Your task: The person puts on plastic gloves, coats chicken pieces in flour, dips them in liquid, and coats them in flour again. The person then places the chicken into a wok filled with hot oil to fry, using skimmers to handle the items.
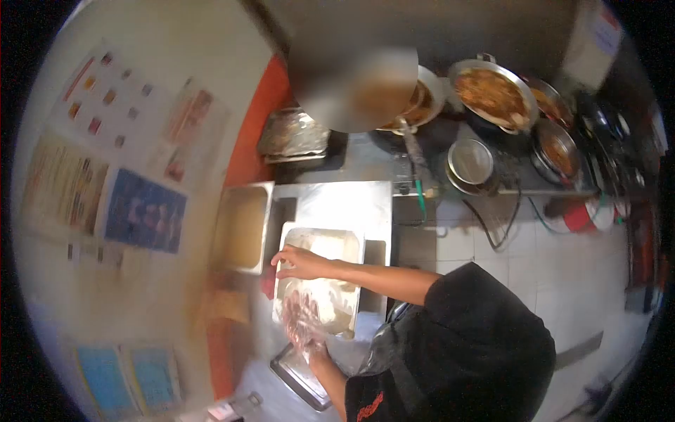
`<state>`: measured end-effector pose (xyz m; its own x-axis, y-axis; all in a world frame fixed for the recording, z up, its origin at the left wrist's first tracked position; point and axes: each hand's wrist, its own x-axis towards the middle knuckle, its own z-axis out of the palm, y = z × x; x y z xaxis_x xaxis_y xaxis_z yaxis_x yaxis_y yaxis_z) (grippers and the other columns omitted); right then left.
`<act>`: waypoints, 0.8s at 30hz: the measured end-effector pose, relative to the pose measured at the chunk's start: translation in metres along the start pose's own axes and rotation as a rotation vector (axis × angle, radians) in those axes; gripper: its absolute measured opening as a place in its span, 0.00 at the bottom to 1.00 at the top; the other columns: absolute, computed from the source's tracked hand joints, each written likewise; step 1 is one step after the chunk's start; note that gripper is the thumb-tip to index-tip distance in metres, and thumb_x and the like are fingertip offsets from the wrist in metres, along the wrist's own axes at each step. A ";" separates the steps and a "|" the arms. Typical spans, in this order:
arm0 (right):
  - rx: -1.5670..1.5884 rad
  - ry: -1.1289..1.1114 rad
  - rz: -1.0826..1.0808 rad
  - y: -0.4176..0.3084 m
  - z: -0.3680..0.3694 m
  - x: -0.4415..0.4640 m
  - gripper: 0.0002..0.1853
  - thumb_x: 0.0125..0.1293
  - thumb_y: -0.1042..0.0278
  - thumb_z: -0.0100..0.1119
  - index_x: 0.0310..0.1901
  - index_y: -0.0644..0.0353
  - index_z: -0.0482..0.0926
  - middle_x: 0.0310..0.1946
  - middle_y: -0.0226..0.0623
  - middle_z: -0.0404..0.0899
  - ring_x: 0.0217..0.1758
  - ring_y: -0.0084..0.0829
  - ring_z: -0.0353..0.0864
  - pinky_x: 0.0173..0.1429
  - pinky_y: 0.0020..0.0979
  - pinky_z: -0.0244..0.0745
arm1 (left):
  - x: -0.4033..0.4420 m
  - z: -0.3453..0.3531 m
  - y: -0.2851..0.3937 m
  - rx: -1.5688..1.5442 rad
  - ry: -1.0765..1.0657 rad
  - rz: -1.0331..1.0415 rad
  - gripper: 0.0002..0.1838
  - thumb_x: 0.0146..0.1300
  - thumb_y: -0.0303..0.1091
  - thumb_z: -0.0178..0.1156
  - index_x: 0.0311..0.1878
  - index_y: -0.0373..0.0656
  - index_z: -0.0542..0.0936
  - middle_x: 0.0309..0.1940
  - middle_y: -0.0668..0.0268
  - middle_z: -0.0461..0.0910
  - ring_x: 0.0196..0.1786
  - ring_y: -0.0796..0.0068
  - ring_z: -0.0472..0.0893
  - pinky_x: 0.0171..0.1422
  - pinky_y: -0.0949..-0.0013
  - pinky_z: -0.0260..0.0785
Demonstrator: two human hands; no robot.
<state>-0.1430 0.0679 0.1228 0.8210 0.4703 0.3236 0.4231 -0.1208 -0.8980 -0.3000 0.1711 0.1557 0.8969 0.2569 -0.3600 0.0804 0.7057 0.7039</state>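
A metal pan (361,257) holding a pale, white floury or creamy substance (334,288) lies in front of me. My left hand (302,323), in a clear plastic glove, reaches over its near lower corner with fingers stretched out against the pale contents. Bare, my right hand (302,264) is above the pan's left part. Its fingers are bent and apart near the left rim, and nothing shows between them. Blur and glare hide exactly what the gloved fingertips touch.
Beside the pan stands a deeper rectangular container (246,228). A metal tray (299,376) lies below. On the stove counter are a large pan of food (492,95), a pot (471,162) and a foil-covered tray (299,133). Posters (144,211) hang on the wall.
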 end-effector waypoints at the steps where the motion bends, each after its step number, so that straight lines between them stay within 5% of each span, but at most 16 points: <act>1: 0.032 -0.039 -0.052 -0.015 0.002 0.001 0.22 0.57 0.54 0.62 0.50 0.57 0.78 0.43 0.44 0.79 0.45 0.37 0.78 0.48 0.36 0.73 | 0.014 -0.031 -0.008 -0.067 -0.055 -0.006 0.27 0.68 0.39 0.49 0.68 0.40 0.59 0.67 0.55 0.63 0.66 0.55 0.65 0.71 0.55 0.55; 3: 0.034 -0.521 -0.125 -0.050 -0.017 0.005 0.19 0.59 0.58 0.62 0.48 0.62 0.78 0.41 0.45 0.80 0.45 0.37 0.79 0.50 0.34 0.74 | 0.030 -0.055 -0.027 0.058 -0.119 0.031 0.28 0.69 0.44 0.47 0.68 0.42 0.59 0.67 0.56 0.62 0.66 0.57 0.66 0.69 0.55 0.57; 5: -0.066 -0.678 -0.041 -0.039 -0.004 0.011 0.16 0.59 0.59 0.62 0.43 0.62 0.81 0.36 0.43 0.82 0.41 0.36 0.81 0.48 0.34 0.74 | 0.018 -0.038 -0.019 0.136 -0.143 0.001 0.27 0.72 0.44 0.43 0.69 0.40 0.57 0.66 0.58 0.63 0.63 0.60 0.69 0.67 0.62 0.63; 7: 0.006 -0.504 0.076 -0.021 0.003 0.013 0.12 0.58 0.62 0.62 0.38 0.62 0.82 0.34 0.43 0.83 0.37 0.33 0.81 0.46 0.33 0.74 | 0.020 -0.028 -0.025 0.098 -0.110 -0.084 0.30 0.73 0.48 0.40 0.70 0.38 0.55 0.66 0.59 0.64 0.62 0.61 0.70 0.64 0.64 0.66; 11: -0.086 -0.269 0.161 -0.001 -0.001 0.011 0.14 0.60 0.64 0.61 0.45 0.62 0.80 0.37 0.42 0.83 0.40 0.32 0.81 0.47 0.31 0.74 | 0.013 -0.016 -0.034 0.609 -0.234 -0.017 0.34 0.72 0.55 0.37 0.72 0.41 0.51 0.70 0.59 0.58 0.65 0.59 0.68 0.66 0.60 0.63; 14: 0.002 0.065 0.182 0.014 -0.015 -0.005 0.16 0.63 0.64 0.59 0.49 0.64 0.78 0.41 0.38 0.83 0.41 0.30 0.81 0.46 0.30 0.75 | 0.007 -0.006 -0.026 0.150 -0.161 -0.091 0.34 0.73 0.57 0.27 0.73 0.44 0.49 0.69 0.57 0.59 0.66 0.56 0.67 0.68 0.57 0.61; 15: -0.001 0.045 0.170 0.006 -0.026 -0.008 0.16 0.63 0.64 0.59 0.49 0.64 0.78 0.41 0.38 0.83 0.41 0.30 0.81 0.46 0.30 0.75 | 0.007 -0.006 -0.019 -0.102 -0.178 -0.116 0.33 0.72 0.57 0.25 0.73 0.45 0.48 0.69 0.57 0.59 0.67 0.55 0.66 0.68 0.55 0.60; 17: -0.042 -0.346 0.515 0.000 -0.043 -0.014 0.15 0.63 0.61 0.61 0.45 0.64 0.81 0.36 0.36 0.82 0.38 0.26 0.79 0.41 0.28 0.74 | 0.013 -0.008 -0.014 -0.230 -0.182 -0.080 0.33 0.72 0.57 0.22 0.73 0.47 0.47 0.69 0.55 0.58 0.67 0.52 0.65 0.71 0.53 0.57; 21: 0.178 -0.448 0.647 0.017 -0.038 -0.026 0.15 0.62 0.59 0.62 0.40 0.64 0.81 0.32 0.34 0.81 0.33 0.21 0.76 0.37 0.25 0.72 | 0.021 -0.013 -0.015 -0.390 -0.234 -0.079 0.34 0.71 0.58 0.25 0.73 0.48 0.46 0.69 0.53 0.58 0.68 0.48 0.62 0.73 0.49 0.53; 24: 0.161 -0.378 0.566 0.026 -0.031 -0.027 0.15 0.62 0.57 0.63 0.32 0.64 0.80 0.25 0.30 0.78 0.29 0.19 0.73 0.35 0.24 0.70 | 0.024 -0.015 -0.014 -0.379 -0.210 -0.099 0.34 0.72 0.59 0.28 0.73 0.48 0.46 0.69 0.57 0.59 0.67 0.54 0.65 0.68 0.56 0.61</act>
<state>-0.1426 0.0248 0.0994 0.6963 0.6488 -0.3072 -0.1168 -0.3198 -0.9403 -0.2862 0.1773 0.1280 0.9649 0.0644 -0.2546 0.0397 0.9225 0.3839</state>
